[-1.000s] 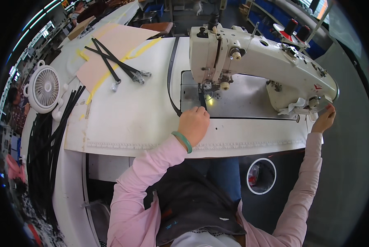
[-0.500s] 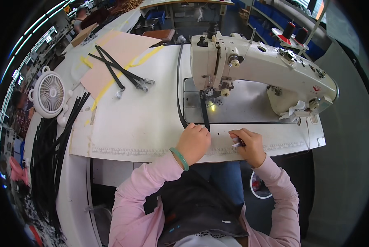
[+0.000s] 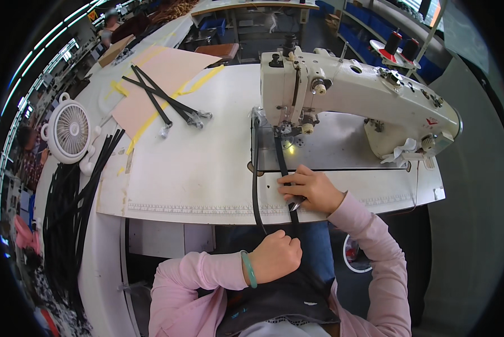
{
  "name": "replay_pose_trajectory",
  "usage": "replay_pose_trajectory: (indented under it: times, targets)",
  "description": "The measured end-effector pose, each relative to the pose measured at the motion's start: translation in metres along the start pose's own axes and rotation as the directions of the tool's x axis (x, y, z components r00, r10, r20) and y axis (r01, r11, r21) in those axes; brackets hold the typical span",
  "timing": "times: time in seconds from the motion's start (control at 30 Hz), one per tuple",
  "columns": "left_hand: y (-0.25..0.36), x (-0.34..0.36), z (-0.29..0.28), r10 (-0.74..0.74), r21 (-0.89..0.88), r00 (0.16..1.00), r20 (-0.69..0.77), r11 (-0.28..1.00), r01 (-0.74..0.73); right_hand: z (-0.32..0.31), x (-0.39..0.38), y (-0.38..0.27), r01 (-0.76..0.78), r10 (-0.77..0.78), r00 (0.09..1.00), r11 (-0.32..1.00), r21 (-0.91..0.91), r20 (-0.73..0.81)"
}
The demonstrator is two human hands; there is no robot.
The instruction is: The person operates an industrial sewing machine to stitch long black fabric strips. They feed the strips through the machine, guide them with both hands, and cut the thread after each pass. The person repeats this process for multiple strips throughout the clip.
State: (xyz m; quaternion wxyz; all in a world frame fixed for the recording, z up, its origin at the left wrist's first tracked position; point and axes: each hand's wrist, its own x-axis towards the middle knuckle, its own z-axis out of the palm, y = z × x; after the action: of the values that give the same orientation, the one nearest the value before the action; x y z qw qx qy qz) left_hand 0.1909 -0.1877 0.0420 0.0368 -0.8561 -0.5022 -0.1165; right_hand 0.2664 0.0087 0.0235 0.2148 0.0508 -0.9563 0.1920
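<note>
A long black strap [image 3: 282, 154] runs from under the needle of the white sewing machine [image 3: 342, 78] over the table's front edge. My left hand [image 3: 274, 257], with a green bangle at its wrist, is closed on the strap below that edge. From there the strap's other length goes back up to an end in clear plastic [image 3: 257, 115], left of the needle. My right hand [image 3: 313, 191] rests its fingertips on the strap in front of the machine. Tucked in it is a small metal tool, apparently thread snips [image 3: 297, 204], its silvery blades pointing at the strap.
Several black straps with plastic-wrapped ends lie crossed on pinkish card [image 3: 150, 73] at the back left. A white fan [image 3: 68, 130] stands at the left beside a hanging bundle of black straps [image 3: 60, 219]. Thread spools [image 3: 394, 42] stand behind the machine.
My left hand has drawn the strap toward me, off the table edge, and its plastic-wrapped end slid nearer. My right hand has moved left onto the strap.
</note>
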Motion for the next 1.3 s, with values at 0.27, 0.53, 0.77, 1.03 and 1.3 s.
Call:
replay_pose_trajectory:
  times: [0.27,0.53,0.77,1.03,1.3]
  targets:
    - [0.043,-0.045,0.045,0.004,-0.229,0.993,0.114,0.973,0.022,0.001,-0.009,-0.006,0.082,-0.081,0.996,0.996,0.017,-0.035]
    - [0.015,-0.056,0.132,-0.432,-0.848,0.818,0.379,0.192,0.494,-0.002,-0.007,-0.008,0.118,-0.118,0.993,0.992,0.035,-0.015]
    - [-0.001,-0.049,0.117,-0.517,-0.589,0.855,-0.031,0.701,0.402,-0.004,-0.008,-0.01,0.128,-0.128,0.992,0.992,-0.004,0.013]
    - [-0.029,-0.03,0.016,-0.163,-0.277,0.961,-0.225,0.956,0.097,-0.007,-0.006,-0.013,0.16,-0.16,0.986,0.987,-0.009,0.038]
    - [-0.133,0.008,0.02,-0.22,0.058,0.941,-0.258,0.968,0.243,-0.005,-0.005,-0.014,0.158,-0.156,0.987,0.987,-0.024,0.047]
